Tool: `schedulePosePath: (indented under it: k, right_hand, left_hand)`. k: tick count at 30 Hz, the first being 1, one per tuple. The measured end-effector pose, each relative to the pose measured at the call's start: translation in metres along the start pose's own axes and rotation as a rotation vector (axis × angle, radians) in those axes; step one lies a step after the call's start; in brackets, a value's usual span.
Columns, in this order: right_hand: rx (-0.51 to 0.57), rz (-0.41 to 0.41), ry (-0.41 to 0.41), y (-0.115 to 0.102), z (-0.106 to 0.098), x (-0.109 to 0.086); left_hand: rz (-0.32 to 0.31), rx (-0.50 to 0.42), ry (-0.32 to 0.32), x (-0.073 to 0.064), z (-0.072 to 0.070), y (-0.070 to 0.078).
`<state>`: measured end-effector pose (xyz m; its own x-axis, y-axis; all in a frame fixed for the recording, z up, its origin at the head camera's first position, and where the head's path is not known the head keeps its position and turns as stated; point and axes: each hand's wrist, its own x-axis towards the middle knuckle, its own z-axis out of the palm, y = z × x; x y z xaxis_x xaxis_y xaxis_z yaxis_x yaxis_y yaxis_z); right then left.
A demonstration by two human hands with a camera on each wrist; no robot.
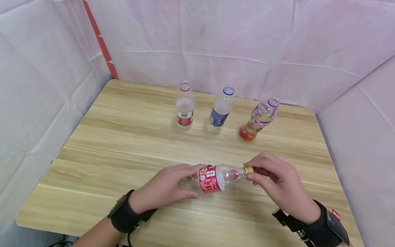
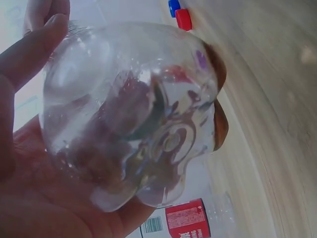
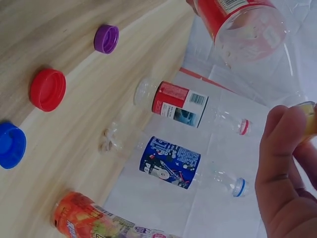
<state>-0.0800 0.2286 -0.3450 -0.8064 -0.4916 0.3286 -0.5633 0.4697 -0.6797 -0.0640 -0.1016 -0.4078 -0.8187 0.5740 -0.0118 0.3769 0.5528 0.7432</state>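
A clear plastic bottle with a red label (image 1: 210,179) lies sideways between my hands, its neck pointing right. My left hand (image 1: 169,183) holds it around the base end; the left wrist view shows the clear lobed bottom (image 2: 133,119) close up, with fingers and thumb around it. With thumb and fingers, my right hand (image 1: 274,178) pinches the yellow cap (image 1: 249,170) at the bottle's mouth. In the right wrist view that hand covers much of the yellow cap (image 3: 311,121), so I cannot tell how tightly the cap sits.
Behind stand three uncapped bottles: one red-labelled (image 1: 184,109), one blue-labelled (image 1: 220,111), one purple and orange (image 1: 257,120). A purple cap (image 3: 106,39), a red cap (image 3: 48,89) and a blue cap (image 3: 12,145) lie on the wooden table (image 1: 123,137). White sheets (image 1: 231,37) enclose it.
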Motion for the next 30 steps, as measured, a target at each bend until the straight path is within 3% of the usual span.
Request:
schedulePosePath:
  k: [10,17,20,26,30]
  right_hand:
    - [0.034,-0.187,0.062,0.0079,0.0026,-0.0015]
    - [0.037,-0.214,0.064,0.0089,0.0025,-0.0006]
    - [0.030,-0.165,0.056,0.0064,0.0017,0.0004]
    - [-0.059,0.048,0.023,0.0043,0.0028,0.0031]
    - [-0.053,0.102,-0.007,0.0044,0.0035,0.0045]
  left_hand:
    - [-0.018,-0.053,-0.035,-0.0002,-0.0034,-0.0006]
    - [-0.028,-0.057,-0.036,-0.0005,-0.0038,-0.0014]
    - [-0.025,-0.046,-0.026,-0.0006,-0.0033,-0.0016]
    - [0.012,0.037,0.039,-0.0006,0.0004,-0.0013]
    - [0.039,0.111,0.081,-0.0013,0.0025,-0.0020]
